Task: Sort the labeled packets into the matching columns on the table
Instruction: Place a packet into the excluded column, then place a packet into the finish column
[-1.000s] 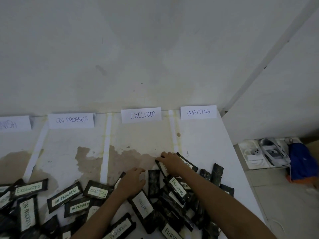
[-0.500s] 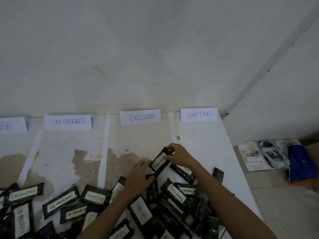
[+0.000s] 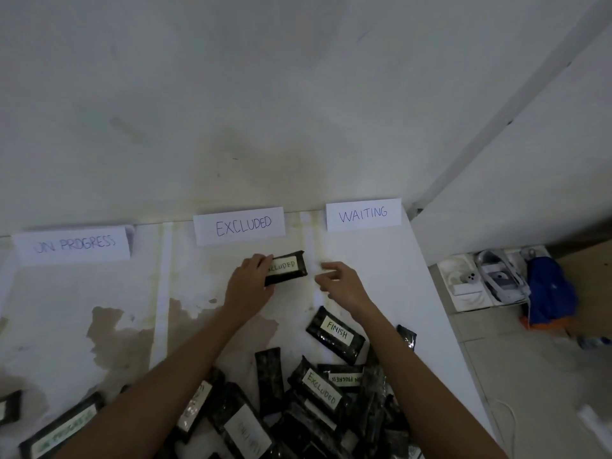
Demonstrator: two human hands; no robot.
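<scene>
Head view, looking down at a white, brown-stained worktop (image 3: 99,309) set against a pale wall (image 3: 265,94). Three paper signs stand along its far edge: an ON PROGRESS sign (image 3: 73,246) at left, an EXCLUDED sign (image 3: 239,225) in the middle, and a WAITING sign (image 3: 363,214) at right. Pale strips (image 3: 159,293) divide the worktop into columns.

The left hand (image 3: 246,283) grips the left end of a black packet (image 3: 286,268) labelled EXCLUDED, fingers curled over its edge. The packet is in the EXCLUDED column, just below that sign. Whether it touches the surface cannot be told.

The right hand (image 3: 341,283) is just beside the packet's right end, not touching it, fingers loosely curled and holding nothing.

A FINISH packet (image 3: 336,334) lies near the right forearm. A jumbled pile (image 3: 314,402) of black labelled packets covers the near edge.

On the floor at right are white trays (image 3: 463,286) and a blue bag (image 3: 549,289).
</scene>
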